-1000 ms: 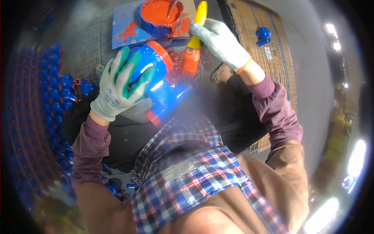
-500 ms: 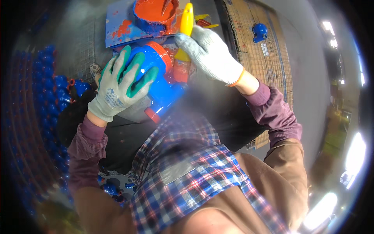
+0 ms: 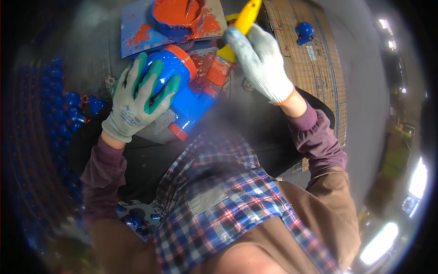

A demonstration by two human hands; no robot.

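— What does the left hand (image 3: 139, 102) hold?
— It grips a blue valve body (image 3: 185, 98) with orange ends, fingers wrapped over it, above the lap.
— And the right hand (image 3: 260, 61)?
— Closed around a yellow-handled brush (image 3: 232, 39), bristles touching the valve's orange end, just below the orange paint bowl (image 3: 175, 16)

1 flattened brown cardboard box (image 3: 315, 68) lies at the upper right, running from the top edge down past the right forearm. It is long and roughly rectangular, its edges bent by the lens. A pale strip of tape runs along its length, and a small white rectangular label (image 3: 311, 52) with dark print sits near its upper middle. A blue fitting rests on the cardboard's upper part. No signs or screens show.
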